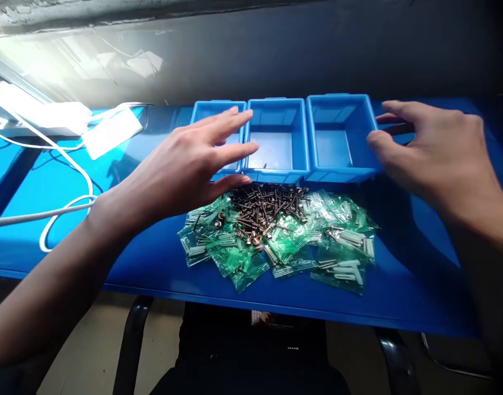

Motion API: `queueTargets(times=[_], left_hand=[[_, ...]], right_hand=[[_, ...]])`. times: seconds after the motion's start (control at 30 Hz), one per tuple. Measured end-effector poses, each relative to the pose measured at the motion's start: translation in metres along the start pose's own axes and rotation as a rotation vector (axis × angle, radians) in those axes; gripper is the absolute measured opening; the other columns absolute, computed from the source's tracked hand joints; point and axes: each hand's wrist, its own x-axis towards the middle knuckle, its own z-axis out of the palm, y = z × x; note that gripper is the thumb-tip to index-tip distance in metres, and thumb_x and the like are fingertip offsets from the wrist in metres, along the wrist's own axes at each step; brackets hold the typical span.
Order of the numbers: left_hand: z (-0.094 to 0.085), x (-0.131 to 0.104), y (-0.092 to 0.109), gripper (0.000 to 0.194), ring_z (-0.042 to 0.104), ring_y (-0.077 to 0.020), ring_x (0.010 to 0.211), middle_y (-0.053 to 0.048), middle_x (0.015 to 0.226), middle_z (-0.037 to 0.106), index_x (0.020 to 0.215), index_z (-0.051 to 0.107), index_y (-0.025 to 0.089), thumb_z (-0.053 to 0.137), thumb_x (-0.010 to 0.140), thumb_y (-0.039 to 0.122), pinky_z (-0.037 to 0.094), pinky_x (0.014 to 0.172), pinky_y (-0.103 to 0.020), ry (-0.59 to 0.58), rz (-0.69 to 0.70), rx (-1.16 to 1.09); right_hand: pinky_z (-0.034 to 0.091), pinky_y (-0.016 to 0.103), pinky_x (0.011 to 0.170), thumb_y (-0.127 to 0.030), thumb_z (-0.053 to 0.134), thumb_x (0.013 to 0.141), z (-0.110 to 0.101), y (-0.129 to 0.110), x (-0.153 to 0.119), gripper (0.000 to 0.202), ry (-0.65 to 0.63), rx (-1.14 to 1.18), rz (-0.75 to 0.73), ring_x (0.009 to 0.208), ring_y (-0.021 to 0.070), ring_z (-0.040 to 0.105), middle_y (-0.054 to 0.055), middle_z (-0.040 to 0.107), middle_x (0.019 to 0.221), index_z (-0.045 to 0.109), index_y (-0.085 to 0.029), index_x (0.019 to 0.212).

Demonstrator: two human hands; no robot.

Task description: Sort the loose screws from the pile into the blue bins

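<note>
Three blue bins stand side by side: a left bin [220, 104], a middle bin [276, 174] and a right bin [342, 174]. My left hand [197, 156] hovers over the left bin with its fingers apart and nothing in them. Beside the right bin's outer wall is my right hand [430, 148], fingers spread, its thumb close to the rim; whether it touches is unclear. A heap of dark screws [270, 208] lies before the bins. Around it are several clear green packets [245, 263] with pale plugs and screws inside. A small dark piece sits in the middle bin.
The blue table [243, 307] has its front edge below the packets. At the left are a white power strip [57, 118], a white card-like item [113, 133] and white cables [66, 211]. A grey wall [276, 49] rises behind the bins.
</note>
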Motion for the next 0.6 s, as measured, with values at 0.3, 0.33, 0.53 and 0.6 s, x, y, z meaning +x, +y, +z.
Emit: queueTargets(times=[0.3,0.33,0.53,0.6], left_hand=[[0.031,-0.004,-0.003,0.024,0.066,-0.0278,0.137,-0.013,0.140,0.070,0.126,0.072,0.014,0.061,0.107,0.026,0.063,0.116,-0.044,0.156,0.060,-0.014],[0.034,-0.005,-0.001,0.024,0.066,-0.0274,0.137,-0.013,0.140,0.070,0.126,0.071,0.014,0.061,0.107,0.026,0.064,0.115,-0.044,0.175,0.050,-0.005],[0.045,-0.011,0.002,0.030,0.065,-0.0280,0.137,-0.015,0.140,0.069,0.132,0.069,0.015,0.069,0.103,0.022,0.064,0.115,-0.043,0.279,0.029,-0.026],[0.047,-0.011,0.001,0.030,0.065,-0.0285,0.138,-0.016,0.141,0.069,0.132,0.069,0.015,0.069,0.102,0.021,0.063,0.117,-0.043,0.284,0.032,-0.060]], right_hand=[[0.066,0.037,0.079,-0.025,0.072,0.096,-0.004,-0.055,-0.034,0.038,0.019,0.250,-0.703,0.097,0.0203,0.070,0.017,0.065,0.137,0.072,-0.017,0.133],[0.067,0.036,0.079,-0.022,0.072,0.096,-0.002,-0.056,-0.036,0.037,0.016,0.256,-0.713,0.096,0.0190,0.068,0.016,0.065,0.136,0.072,-0.017,0.133],[0.067,0.032,0.080,-0.015,0.066,0.099,0.003,-0.056,-0.038,0.026,0.046,0.266,-0.671,0.100,0.0167,0.069,0.009,0.067,0.124,0.072,-0.022,0.124],[0.067,0.032,0.079,-0.016,0.065,0.100,0.001,-0.057,-0.038,0.021,0.046,0.258,-0.664,0.100,0.0168,0.069,0.008,0.068,0.116,0.074,-0.022,0.119]])
